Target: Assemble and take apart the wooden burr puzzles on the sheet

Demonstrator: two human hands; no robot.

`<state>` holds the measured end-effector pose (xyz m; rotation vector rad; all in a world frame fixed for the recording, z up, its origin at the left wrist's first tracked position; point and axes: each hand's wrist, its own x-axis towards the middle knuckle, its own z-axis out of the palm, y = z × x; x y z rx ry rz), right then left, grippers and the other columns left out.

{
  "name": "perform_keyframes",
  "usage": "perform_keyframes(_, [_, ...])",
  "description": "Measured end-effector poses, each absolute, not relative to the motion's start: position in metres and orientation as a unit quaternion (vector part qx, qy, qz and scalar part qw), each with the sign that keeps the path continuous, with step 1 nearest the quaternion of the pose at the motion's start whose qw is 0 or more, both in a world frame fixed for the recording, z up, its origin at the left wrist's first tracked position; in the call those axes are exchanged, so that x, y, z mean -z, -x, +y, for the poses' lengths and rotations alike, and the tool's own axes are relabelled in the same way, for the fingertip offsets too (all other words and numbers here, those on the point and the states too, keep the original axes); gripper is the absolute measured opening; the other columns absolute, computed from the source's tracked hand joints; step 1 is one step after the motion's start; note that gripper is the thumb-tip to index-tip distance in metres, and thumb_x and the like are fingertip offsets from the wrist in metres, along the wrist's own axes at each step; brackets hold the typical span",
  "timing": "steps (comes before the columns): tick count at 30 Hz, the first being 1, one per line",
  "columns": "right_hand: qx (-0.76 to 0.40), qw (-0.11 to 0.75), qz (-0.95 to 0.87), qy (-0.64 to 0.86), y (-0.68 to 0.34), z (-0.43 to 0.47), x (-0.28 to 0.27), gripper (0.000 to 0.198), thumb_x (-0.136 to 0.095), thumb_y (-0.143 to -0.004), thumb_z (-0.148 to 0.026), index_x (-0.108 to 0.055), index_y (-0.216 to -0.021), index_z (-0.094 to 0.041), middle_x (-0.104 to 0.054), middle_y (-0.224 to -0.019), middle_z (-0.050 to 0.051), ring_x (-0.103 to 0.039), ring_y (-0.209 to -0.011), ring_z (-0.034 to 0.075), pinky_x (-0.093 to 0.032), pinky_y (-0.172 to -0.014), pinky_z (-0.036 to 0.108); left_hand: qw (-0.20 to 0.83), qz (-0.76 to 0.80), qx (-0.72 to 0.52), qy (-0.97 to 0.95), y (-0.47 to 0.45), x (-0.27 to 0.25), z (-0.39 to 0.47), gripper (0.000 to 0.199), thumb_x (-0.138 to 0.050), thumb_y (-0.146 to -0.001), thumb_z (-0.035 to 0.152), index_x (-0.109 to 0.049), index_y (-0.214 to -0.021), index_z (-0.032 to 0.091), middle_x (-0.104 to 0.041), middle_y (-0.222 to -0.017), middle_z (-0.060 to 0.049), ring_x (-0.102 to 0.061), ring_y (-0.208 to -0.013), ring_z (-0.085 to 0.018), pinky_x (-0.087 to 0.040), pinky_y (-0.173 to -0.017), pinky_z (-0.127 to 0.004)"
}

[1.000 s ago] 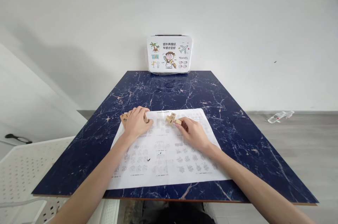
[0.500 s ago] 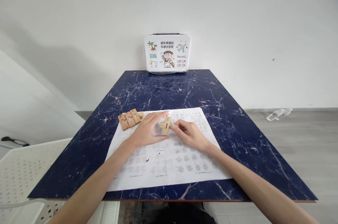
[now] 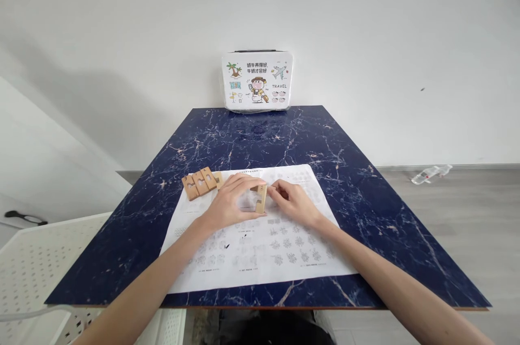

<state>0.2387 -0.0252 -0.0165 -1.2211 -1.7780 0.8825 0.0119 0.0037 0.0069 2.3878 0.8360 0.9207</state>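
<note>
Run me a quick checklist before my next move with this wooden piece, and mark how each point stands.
1. Left hand holding the wooden piece: ok, thumb and fingers span it.
2. Right hand gripping firmly: cannot tell; its fingertips are at the piece's right side, contact hidden.
3. Three notched blocks apart from both hands: ok, at the sheet's far left corner.
4. Whole printed sheet visible: not ok, hands and wood cover part.
5. Case away from the hands: ok, against the wall.
</note>
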Motion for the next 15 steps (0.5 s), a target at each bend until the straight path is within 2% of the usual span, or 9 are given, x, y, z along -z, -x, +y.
perform_keyframes(3, [-0.341,0.411,-0.677,0.506,-0.240,-0.023,0.018,0.046,-0.051,-0.102,-0.062,-0.058,-0.081,-0.022,-0.059,-0.065,0.000,-0.051,-0.058,0.017,-0.038,-0.056,0.031,0.190,0.323,-0.346,-0.860,-0.013,-0.005,0.007,0.060,-0.088,-0.081,0.047,-0.066,-0.135,0.033,-0.072,-0.131,-0.008,-0.060,-0.126,-0.034,-0.041,-0.114,-0.052])
perform_keyframes(7, [-0.303,0.427,-0.649,0.553,-0.240,-0.022,0.020,0.047,-0.051,-0.101,-0.064,-0.061,-0.084,-0.022,-0.065,-0.069,0.002,-0.057,-0.060,0.019,-0.040,-0.057,0.032,0.078,0.430,-0.385,-0.813,0.000,-0.001,0.023,0.060,-0.083,-0.085,0.050,-0.061,-0.137,0.030,-0.064,-0.136,-0.011,-0.053,-0.132,-0.036,-0.040,-0.115,-0.054])
perform_keyframes(11, [-0.255,0.406,-0.659,0.580,-0.239,-0.024,0.023,0.038,-0.050,-0.103,-0.055,-0.063,-0.089,-0.022,-0.069,-0.072,0.002,-0.060,-0.062,0.019,-0.039,-0.060,0.031,-0.012,0.520,-0.317,-0.793,0.016,0.003,0.038,0.048,-0.084,-0.080,0.052,-0.068,-0.119,0.029,-0.058,-0.143,-0.010,-0.043,-0.138,-0.039,-0.036,-0.116,-0.059])
perform_keyframes(15, [-0.169,0.363,-0.679,0.616,-0.239,-0.024,0.026,0.029,-0.049,-0.104,-0.046,-0.062,-0.092,-0.023,-0.072,-0.077,0.003,-0.062,-0.063,0.020,-0.036,-0.061,0.031,-0.025,0.556,-0.244,-0.794,0.022,0.006,0.041,0.038,-0.081,-0.078,0.052,-0.070,-0.103,0.026,-0.055,-0.143,-0.010,-0.039,-0.140,-0.041,-0.035,-0.114,-0.064])
